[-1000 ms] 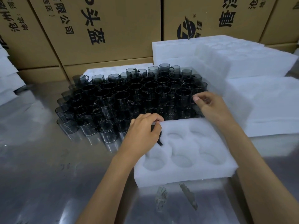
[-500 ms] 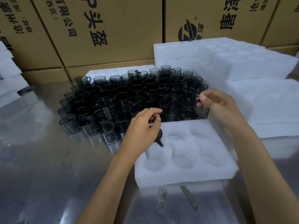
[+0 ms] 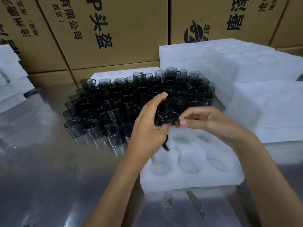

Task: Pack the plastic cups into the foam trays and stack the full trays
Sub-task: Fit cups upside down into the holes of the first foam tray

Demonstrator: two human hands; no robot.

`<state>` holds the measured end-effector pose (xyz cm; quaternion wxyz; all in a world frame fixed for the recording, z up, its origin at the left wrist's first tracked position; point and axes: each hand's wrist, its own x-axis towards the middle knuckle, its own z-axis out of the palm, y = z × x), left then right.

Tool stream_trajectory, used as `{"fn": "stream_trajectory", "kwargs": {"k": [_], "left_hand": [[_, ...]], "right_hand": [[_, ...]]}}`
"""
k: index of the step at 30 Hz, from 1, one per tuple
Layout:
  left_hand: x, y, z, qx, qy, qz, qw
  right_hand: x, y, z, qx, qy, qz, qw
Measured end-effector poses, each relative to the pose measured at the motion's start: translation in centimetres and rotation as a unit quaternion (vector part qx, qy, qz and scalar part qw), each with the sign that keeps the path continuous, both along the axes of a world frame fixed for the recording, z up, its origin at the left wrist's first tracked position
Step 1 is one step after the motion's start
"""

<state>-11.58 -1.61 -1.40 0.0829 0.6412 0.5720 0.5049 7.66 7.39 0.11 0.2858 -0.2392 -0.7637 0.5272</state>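
Both my hands' fingers grip one cup (image 3: 168,112); I should seat it upright, squarely, in the foam tray (image 3: 193,179).

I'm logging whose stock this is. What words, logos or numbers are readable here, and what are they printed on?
"P头盔": middle cardboard box, big black print, running sideways.
"有限公司" and "(西区)": same box, smaller print.
"®" beside a round black logo: right cardboard box.
Large characters on that right box: cut off, unreadable.
Small print on the left box: too blurred.
Cups and foam tray: no text.
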Motion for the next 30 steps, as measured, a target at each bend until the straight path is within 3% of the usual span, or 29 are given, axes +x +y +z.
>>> {"fn": "stream_trajectory", "kwargs": {"k": [6,11,17,30], "left_hand": [[0.5,0.0,-0.2,-0.03,0.003,-0.045,0.999],[-0.3,0.2,-0.2,-0.116,-0.024,-0.08,0.99],[-0.1,0.4,-0.8,-0.197,-0.019,-0.114,0.974],[0.4,0.4,-1.2,-0.256,0.16,-0.093,0.949]], "right_hand": [[1.0,0.4,0.0,-0.021,-0.023,0.021,0.999],[2.4,0.7,0.1,-0.048,-0.051,0.061,0.996],[2.6,0.9,-0.1,-0.071,-0.039,0.028,0.996],[0.9,0.3,-0.4,-0.03,-0.052,-0.072,0.996]]}}
